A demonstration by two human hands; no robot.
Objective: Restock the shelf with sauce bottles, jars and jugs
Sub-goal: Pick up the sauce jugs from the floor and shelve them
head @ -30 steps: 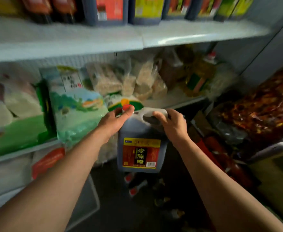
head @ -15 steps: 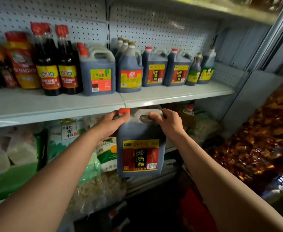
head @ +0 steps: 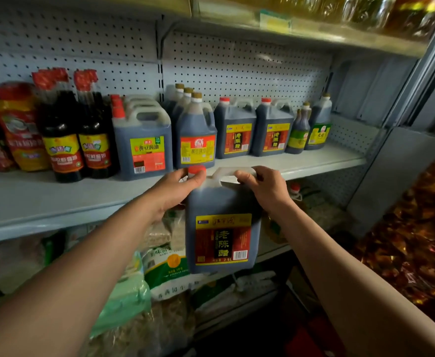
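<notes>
So, right hand [head: 265, 189] is curled through the handle of the jug [head: 221, 228], left hand [head: 177, 189] grips the neck just under the red cap [head: 196, 170]. The jug hangs upright in the air, just in front of the shelf [head: 314, 161] edge, with its bottom below shelf level. Two matching jugs [head: 256, 130] sit at the back right, with bare shelf in front of them. I'd say that's the spot. To do this well: lift until the base clears the lip, keep it level, slide it straight in with the label facing out, and don't bump the front row. Let go only once it sits flat.
</notes>
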